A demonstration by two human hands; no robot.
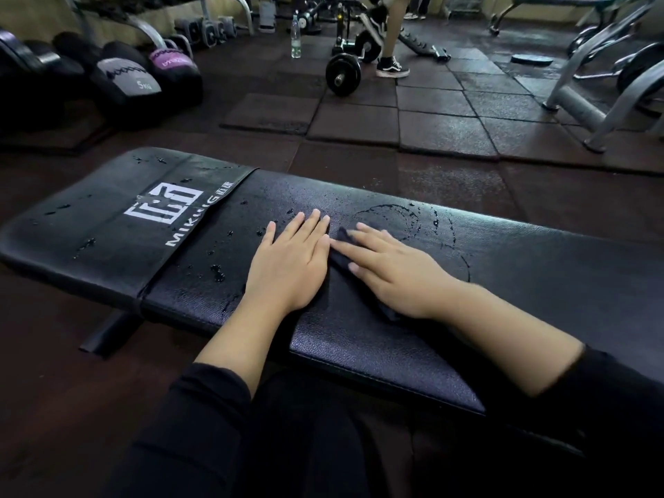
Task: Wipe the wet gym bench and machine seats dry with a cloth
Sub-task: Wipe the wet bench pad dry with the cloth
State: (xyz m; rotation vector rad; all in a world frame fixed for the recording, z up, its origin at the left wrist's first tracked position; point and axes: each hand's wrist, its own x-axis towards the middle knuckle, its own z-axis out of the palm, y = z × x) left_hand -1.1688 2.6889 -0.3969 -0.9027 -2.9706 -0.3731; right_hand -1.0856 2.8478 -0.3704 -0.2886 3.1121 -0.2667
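From the head camera, the black padded bench (359,336) runs across the middle of the view, from 9 o'clock toward 4 o'clock. Its textured top is beaded with water drops, thickest toward 10 o'clock around a smooth cover (118,213) with a white logo, and a thin ring of water curves past the fingers toward 2 o'clock.

Both hands lie flat at the centre of the bench. The left hand (289,260) rests palm down on the bare pad, fingers straight and together, holding nothing. The right hand (391,271), just beside it at 3 o'clock, presses a dark cloth (341,258) onto the pad with straight, spread fingers; the cloth shows between the two hands and along the near edge of the right palm, and nothing is curled round it.

The floor (442,124) is dark rubber tile, with a damp sheen toward 1 o'clock. At 10 o'clock sit soft weight balls (124,80). At 12 o'clock stand a water bottle (295,37) and a barbell (343,74), with another person's leg and sneaker (392,66) beside it. Grey machine frames (593,91) stand at 2 o'clock.
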